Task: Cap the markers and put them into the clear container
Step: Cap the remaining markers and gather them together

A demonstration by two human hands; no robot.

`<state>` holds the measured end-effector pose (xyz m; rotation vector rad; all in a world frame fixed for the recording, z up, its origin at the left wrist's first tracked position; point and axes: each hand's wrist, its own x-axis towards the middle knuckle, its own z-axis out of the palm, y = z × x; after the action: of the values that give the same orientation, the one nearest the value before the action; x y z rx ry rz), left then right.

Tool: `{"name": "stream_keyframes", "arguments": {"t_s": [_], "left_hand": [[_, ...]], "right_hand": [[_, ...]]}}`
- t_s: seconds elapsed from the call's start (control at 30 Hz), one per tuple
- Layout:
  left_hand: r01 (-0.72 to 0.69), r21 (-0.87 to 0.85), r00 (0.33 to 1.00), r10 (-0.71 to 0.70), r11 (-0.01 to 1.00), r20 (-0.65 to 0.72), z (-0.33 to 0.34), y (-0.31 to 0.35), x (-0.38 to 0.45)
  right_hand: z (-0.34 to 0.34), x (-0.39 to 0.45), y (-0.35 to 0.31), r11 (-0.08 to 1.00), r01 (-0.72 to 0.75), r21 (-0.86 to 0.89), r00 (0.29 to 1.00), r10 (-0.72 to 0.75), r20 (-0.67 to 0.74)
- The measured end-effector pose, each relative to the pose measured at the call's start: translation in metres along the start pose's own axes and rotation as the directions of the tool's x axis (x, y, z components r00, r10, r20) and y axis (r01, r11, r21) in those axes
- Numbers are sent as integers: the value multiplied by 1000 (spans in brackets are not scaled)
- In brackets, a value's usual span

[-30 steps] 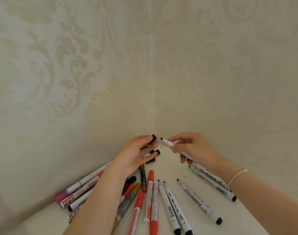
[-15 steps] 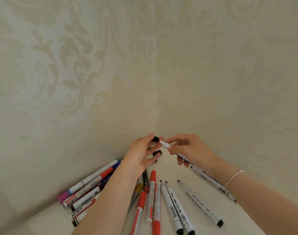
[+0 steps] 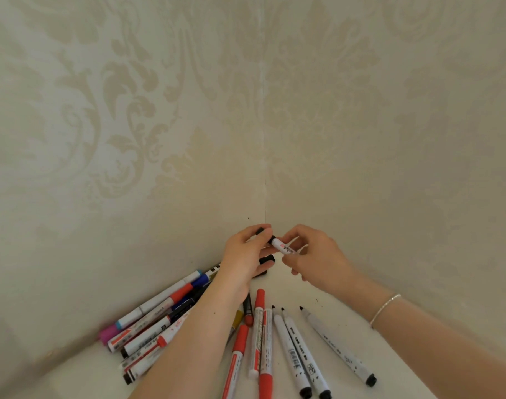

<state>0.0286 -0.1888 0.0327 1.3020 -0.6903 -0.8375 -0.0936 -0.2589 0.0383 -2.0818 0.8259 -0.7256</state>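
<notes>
Both hands meet in the wall corner: left hand [image 3: 246,254] pinches black cap [image 3: 264,232], right hand [image 3: 312,254] grips marker [image 3: 283,245].

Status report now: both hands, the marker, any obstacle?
Left hand pinches black cap onto marker. Right hand grips marker barrel. Three uncapped black markers lie below. Clear container not seen.

Cream damask wallpaper [image 3: 131,110]; red, white markers [image 3: 260,341].
</notes>
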Motion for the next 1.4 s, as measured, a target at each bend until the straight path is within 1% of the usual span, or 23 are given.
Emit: {"name": "stream_keyframes", "arguments": {"t_s": [0.13,0.33,0.53,0.63,0.73,0.77,0.8,0.83,0.87,0.9,0.93,0.97,1.0,1.03,1.07,1.1,1.17,1.23,1.27,1.3,1.33,1.4], "left_hand": [[1,-14,1000,-1,1000,-31,-1,-1,2],[17,-39,999,-19,999,-47,2,-4,1],[48,-86,998,-51,995,-25,8,-7,-3],[55,-53,998,-56,997,-13,10,-5,-4],[66,26,998,-66,998,4,10,2,-4],[50,19,998,-50,999,-30,7,6,-4],[16,6,996,-15,1000,-91,2,11,-4],[-48,37,983,54,998,-175,-6,16,-3],[-118,155,956,155,981,-249,-15,21,-2],[-159,333,926,258,929,-276,-26,26,-1],[-163,506,912,326,847,-251,-36,30,-1],[-142,636,924,331,758,-189,-46,32,0],[-109,717,954,275,688,-119,-52,34,0],[-75,772,981,187,631,-58,-55,33,-1],[-45,818,995,96,573,-13,-55,32,-3],[-23,859,1000,22,512,13,-54,29,-3],[-5,921,998,-49,388,26,-50,20,-2],[-1,962,999,-46,272,14,-46,12,1],[0,978,999,-36,208,7,-45,7,3],[2,989,1000,-24,150,2,-44,3,5],[4,994,1000,-9,105,-4,-44,0,7],[4,998,1000,28,67,-6,-43,-6,11]], "right_hand": [[4,1,0,1000,-11,15,999,10,37],[5,4,0,1000,-27,-4,1000,27,15],[5,5,4,1000,-18,-12,1000,18,-23],[2,6,8,997,-33,62,999,34,-17],[0,7,6,985,-52,166,999,48,27],[-1,8,4,985,-61,163,997,52,60],[-3,9,2,990,-78,115,992,65,111],[-6,8,0,995,-102,16,980,98,173],[-9,7,-2,984,-128,-121,958,154,242],[-13,4,-2,950,-137,-280,920,227,319],[-17,-1,-2,889,-121,-441,864,314,395],[-18,-6,-1,820,-91,-565,789,406,461],[-17,-10,2,763,-62,-644,720,481,500],[-14,-13,7,720,-49,-692,676,534,508],[-11,-16,11,694,-49,-718,661,562,497],[-7,-17,15,671,-59,-739,665,579,472],[-2,-16,18,677,-91,-731,701,565,436],[-1,-15,20,734,-146,-664,771,505,388],[-1,-14,21,778,-172,-604,818,454,353],[-1,-11,23,831,-207,-516,860,406,309],[-2,-9,24,881,-258,-395,886,380,267],[-1,-6,28,928,-359,-102,901,373,224]]}}
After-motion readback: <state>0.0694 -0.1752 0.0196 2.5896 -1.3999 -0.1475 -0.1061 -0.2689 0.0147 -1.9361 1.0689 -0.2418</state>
